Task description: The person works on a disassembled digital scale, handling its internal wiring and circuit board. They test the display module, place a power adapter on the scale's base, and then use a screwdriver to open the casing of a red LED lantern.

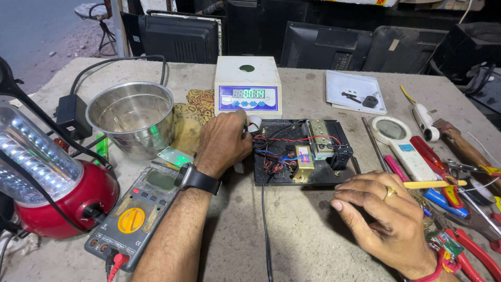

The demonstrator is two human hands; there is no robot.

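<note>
My left hand (223, 142), with a black watch on the wrist, is closed around a small white object with a green tip at the left edge of an open black circuit tray (271, 176). The tray holds red, blue and black wires (274, 151), a brass-coloured part (303, 162) and a black block (340, 152). My right hand (383, 209), wearing a ring, rests on the table at the tray's right front corner, fingers curled loosely and apart, holding nothing. A white digital scale with a lit display (247, 86) stands just behind my left hand.
A multimeter (136, 211) lies under my left forearm. A steel pot (131, 117), a red lantern (49, 177) and a black adapter (72, 115) stand at left. A magnifier (392, 129), pliers and screwdrivers (443, 183) crowd the right. Black monitors line the back.
</note>
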